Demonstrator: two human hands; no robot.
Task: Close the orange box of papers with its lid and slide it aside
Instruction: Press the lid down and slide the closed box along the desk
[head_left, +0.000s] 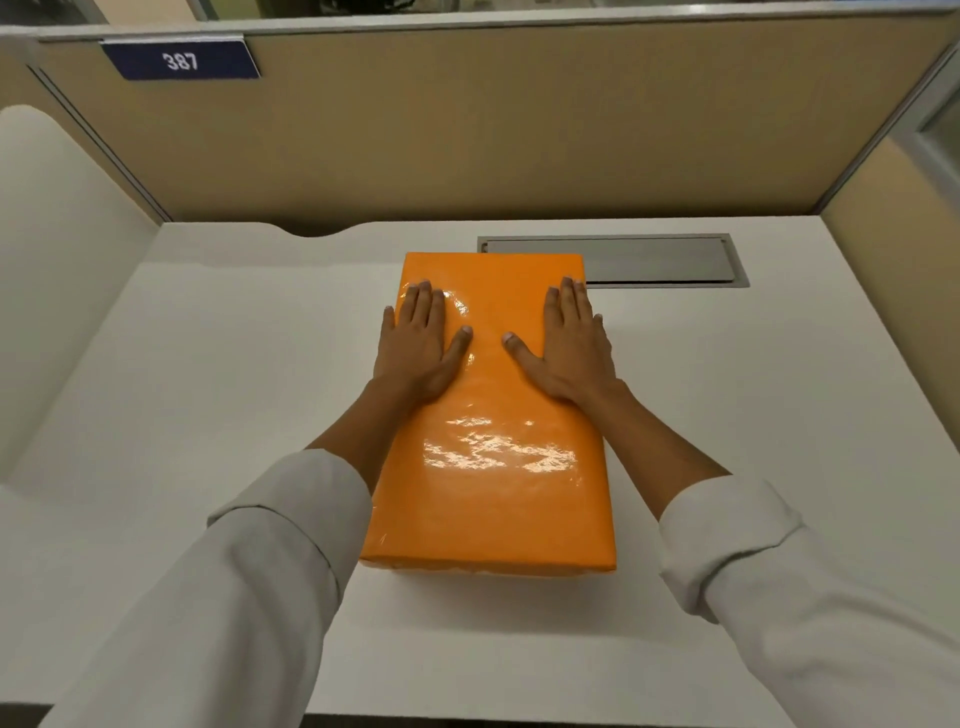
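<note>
The orange box (491, 467) lies lengthwise in the middle of the white desk, its glossy plastic-wrapped lid covering it fully, so the papers inside are hidden. My left hand (423, 343) rests flat on the lid's far left part, fingers spread, little finger over the left edge. On the far right part of the lid my right hand (569, 343) lies flat in the same way, its outer fingers at the right edge. Neither hand grips anything; both palms press down on the lid.
The white desk (208, 389) is ringed by beige partition walls. A grey metal cable hatch (660, 260) is set into the desk just behind and right of the box. A blue sign reading 387 (179, 60) hangs on the back partition.
</note>
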